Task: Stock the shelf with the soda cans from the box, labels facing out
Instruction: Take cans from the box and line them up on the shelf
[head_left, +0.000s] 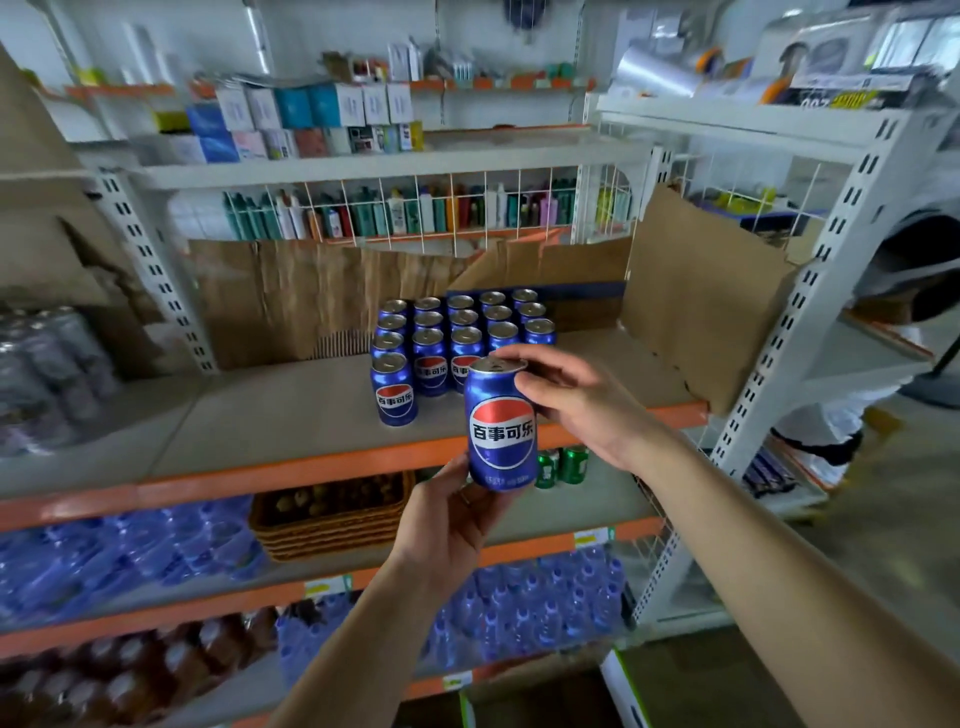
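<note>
Just in front of the shelf's orange front edge (291, 470), a blue soda can (501, 423) is held upright between both hands, its red-white-blue label facing the camera. From below, the left hand (457, 512) grips the can's base, fingers curled round it. From the right, the right hand (582, 400) pinches the can's top rim, thumb on its side. Behind that edge, on the shelf board, stand rows of matching cans (457, 338).

head-worn view, facing shelf (311, 395), close
</note>
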